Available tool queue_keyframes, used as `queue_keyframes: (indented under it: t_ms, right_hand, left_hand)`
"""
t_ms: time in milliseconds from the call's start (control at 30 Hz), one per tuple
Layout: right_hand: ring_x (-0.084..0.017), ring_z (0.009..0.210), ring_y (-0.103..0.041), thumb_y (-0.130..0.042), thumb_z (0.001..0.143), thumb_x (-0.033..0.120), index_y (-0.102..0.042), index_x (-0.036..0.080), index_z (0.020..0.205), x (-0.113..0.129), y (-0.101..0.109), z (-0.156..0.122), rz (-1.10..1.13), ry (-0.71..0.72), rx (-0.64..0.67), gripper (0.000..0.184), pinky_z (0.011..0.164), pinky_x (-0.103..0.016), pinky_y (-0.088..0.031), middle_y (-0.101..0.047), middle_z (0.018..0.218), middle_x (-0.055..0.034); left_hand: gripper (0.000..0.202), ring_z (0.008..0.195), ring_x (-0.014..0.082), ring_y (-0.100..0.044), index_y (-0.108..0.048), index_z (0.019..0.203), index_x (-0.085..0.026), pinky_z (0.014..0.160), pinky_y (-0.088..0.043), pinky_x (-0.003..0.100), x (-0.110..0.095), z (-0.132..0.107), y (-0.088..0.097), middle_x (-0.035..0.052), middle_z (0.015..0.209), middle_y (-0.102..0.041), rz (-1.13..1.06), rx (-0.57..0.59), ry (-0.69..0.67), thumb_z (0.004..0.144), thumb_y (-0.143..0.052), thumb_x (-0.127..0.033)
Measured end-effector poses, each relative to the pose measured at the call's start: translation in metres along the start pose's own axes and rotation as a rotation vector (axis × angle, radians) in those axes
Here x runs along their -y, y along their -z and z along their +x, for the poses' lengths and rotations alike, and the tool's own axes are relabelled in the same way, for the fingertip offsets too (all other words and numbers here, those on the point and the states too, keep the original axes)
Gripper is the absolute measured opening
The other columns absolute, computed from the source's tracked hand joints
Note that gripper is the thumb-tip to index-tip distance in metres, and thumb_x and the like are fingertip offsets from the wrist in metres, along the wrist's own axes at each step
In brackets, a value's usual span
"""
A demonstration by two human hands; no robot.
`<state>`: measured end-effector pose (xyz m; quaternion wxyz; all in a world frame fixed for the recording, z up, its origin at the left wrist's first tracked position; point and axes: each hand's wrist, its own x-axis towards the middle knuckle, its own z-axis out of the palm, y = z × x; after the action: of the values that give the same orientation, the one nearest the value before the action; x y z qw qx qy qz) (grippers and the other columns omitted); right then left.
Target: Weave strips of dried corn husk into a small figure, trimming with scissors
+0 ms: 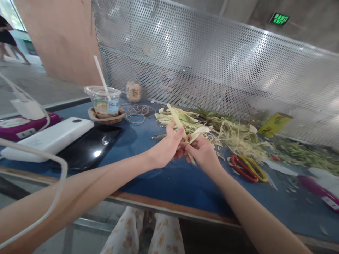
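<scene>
Both hands meet over the blue tabletop (169, 183), working on pale strips that look like dried corn husk (175, 118). My left hand (169, 144) is closed, with a long flat strip pinched at the thumb and rising up and left. My right hand (200, 150) is closed on the lower part of the same bundle, where a second curled strip sticks out to the right. The fingers hide how the strips cross. Just beyond my hands lies a heap of loose husks (188, 116). To the right are scissors (247, 167) with red and yellow handles.
A plastic cup (104, 102) with a straw sits in a cardboard holder, near tangled twine (139, 113) and a twine roll (133, 91). At left are a white power bank (53, 139), a black phone (92, 146) and a cable. A yellow-green box (274, 124) leans by the perforated metal screen (212, 63).
</scene>
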<state>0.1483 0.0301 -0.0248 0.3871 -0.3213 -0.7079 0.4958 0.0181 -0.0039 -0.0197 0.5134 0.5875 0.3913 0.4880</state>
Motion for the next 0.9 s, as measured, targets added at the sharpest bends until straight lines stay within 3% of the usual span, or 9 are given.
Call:
queue_keyframes:
  t_ms: [133, 300, 533, 733, 900]
  right_hand:
    - [-0.006, 0.033, -0.044, -0.068, 0.063, 0.039, -0.049, 0.015, 0.074, 0.001, 0.003, 0.001, 0.076, -0.031, -0.019, 0.032, 0.033, -0.016, -0.032, -0.050, 0.046, 0.0070]
    - [-0.004, 0.033, -0.043, -0.067, 0.066, 0.037, -0.050, 0.015, 0.074, 0.002, 0.006, -0.001, 0.145, -0.020, -0.022, 0.029, 0.032, -0.015, -0.032, -0.051, 0.047, 0.0067]
    - [-0.005, 0.034, -0.043, -0.053, 0.077, 0.044, -0.049, 0.017, 0.073, 0.001, 0.008, -0.001, 0.256, -0.040, 0.131, 0.028, 0.034, -0.016, -0.033, -0.052, 0.049, 0.0053]
    - [-0.005, 0.034, -0.045, -0.062, 0.071, 0.029, -0.048, 0.016, 0.071, 0.004, 0.002, -0.001, 0.143, 0.023, 0.107, 0.019, 0.035, -0.016, -0.035, -0.051, 0.043, 0.0073]
    - [-0.006, 0.035, -0.045, -0.062, 0.071, 0.025, -0.046, 0.017, 0.074, 0.006, -0.003, -0.004, 0.138, 0.056, 0.027, 0.019, 0.036, -0.017, -0.035, -0.052, 0.042, 0.0073]
  left_hand:
    - [0.070, 0.037, 0.0085, -0.038, -0.013, 0.127, -0.014, 0.036, -0.026, 0.016, 0.002, -0.004, -0.004, -0.0055, 0.046, -0.047, 0.100, -0.029, 0.005, 0.079, -0.018, -0.065]
    - [0.065, 0.034, 0.0084, -0.035, -0.017, 0.124, -0.014, 0.035, -0.026, 0.015, 0.000, -0.005, -0.005, -0.0081, 0.041, -0.042, 0.077, -0.008, 0.031, 0.080, -0.014, -0.063]
    - [0.051, 0.028, 0.0063, -0.038, -0.052, 0.095, -0.010, 0.030, -0.031, 0.016, -0.001, 0.000, -0.001, -0.0001, 0.043, -0.053, 0.041, 0.123, 0.024, 0.087, -0.021, -0.049]
    - [0.042, 0.034, 0.0098, -0.052, -0.050, 0.113, -0.011, 0.031, -0.039, 0.017, 0.000, 0.001, 0.002, 0.0003, 0.050, -0.059, 0.132, 0.011, -0.055, 0.088, -0.029, -0.038]
    - [0.041, 0.033, 0.0079, -0.050, -0.058, 0.101, -0.011, 0.032, -0.040, 0.016, -0.002, -0.002, 0.000, -0.0001, 0.050, -0.059, 0.317, -0.087, -0.177, 0.089, -0.027, -0.035]
